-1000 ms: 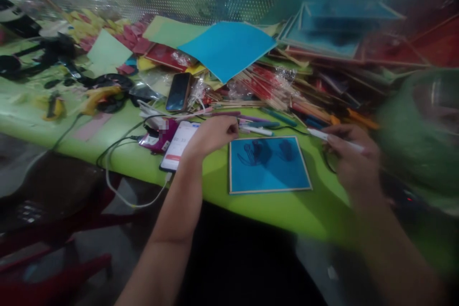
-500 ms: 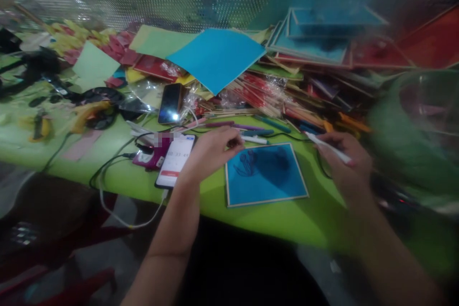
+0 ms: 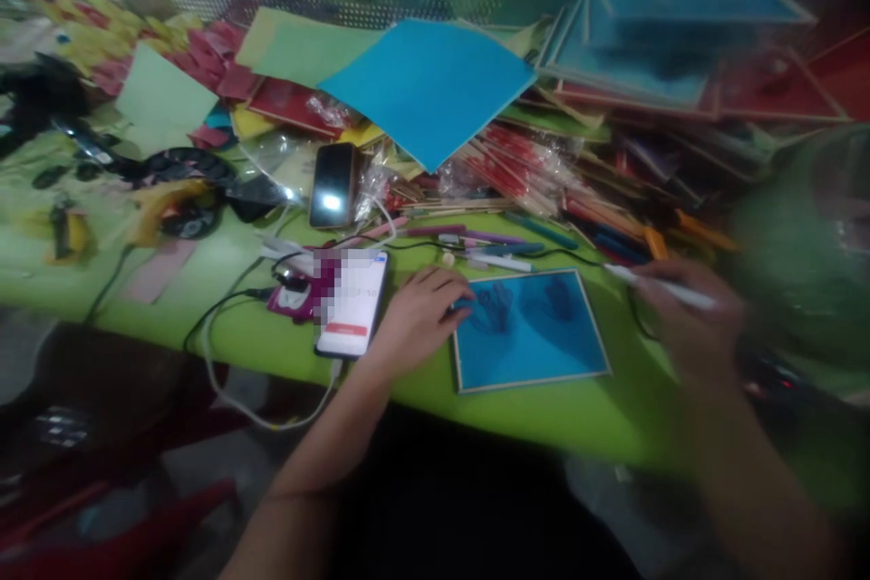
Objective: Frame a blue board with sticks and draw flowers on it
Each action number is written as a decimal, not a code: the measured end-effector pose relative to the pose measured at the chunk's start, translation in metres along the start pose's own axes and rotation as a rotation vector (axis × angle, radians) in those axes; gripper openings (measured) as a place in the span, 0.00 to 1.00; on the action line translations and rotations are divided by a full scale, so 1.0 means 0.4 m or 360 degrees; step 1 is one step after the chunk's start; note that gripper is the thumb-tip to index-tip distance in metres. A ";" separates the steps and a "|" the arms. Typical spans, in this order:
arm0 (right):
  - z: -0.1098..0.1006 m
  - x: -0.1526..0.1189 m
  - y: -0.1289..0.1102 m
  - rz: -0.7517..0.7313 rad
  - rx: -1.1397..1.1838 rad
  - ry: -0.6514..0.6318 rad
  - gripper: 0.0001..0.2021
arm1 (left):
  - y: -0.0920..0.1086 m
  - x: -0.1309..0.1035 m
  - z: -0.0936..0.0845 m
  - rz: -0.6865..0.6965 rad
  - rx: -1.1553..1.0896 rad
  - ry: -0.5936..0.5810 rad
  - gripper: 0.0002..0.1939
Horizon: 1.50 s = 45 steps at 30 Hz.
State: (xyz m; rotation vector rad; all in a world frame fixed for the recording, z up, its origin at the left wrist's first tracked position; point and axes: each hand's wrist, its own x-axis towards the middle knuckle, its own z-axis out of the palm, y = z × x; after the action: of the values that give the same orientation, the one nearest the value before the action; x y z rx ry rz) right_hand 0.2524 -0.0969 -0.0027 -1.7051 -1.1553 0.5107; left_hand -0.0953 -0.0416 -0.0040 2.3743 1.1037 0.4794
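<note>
My left hand (image 3: 427, 315) lies palm down at the left edge of a blue board (image 3: 534, 349) with a pale border. Its fingers and thumb are loosely bent, and the tips touch the board near its upper left corner. Dark line drawings (image 3: 493, 306) show on the board, partly under shadow. To the right of the board, my right hand (image 3: 700, 322) is closed around a white marker (image 3: 680, 292), its tip pointing left. The right hand is blurred. Just behind the board lies another white marker (image 3: 499, 262).
Left of my left hand lie a lit phone (image 3: 353, 308) on a cable and a purple device (image 3: 297, 299). Behind are a dark phone (image 3: 333, 186), several pens (image 3: 503, 238), a blue sheet (image 3: 428, 86) and stacked blue boards (image 3: 639, 54). A glue gun (image 3: 173, 204) rests farther left.
My left hand has come down from above the board's upper left corner to its left edge, uncovering the pens behind. My right hand still holds the marker. The camera view has shifted slightly.
</note>
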 end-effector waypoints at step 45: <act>0.172 -0.258 -0.120 0.0051 -0.0038 -0.0457 0.07 | -0.033 -0.058 0.018 -0.0052 -0.0098 0.0021 0.16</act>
State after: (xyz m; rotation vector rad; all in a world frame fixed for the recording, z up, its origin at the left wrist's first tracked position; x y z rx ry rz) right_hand 0.1307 -0.1501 -0.0076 -1.7109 -1.3419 0.7843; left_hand -0.1140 -0.0544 -0.0199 2.2999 1.1159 0.5106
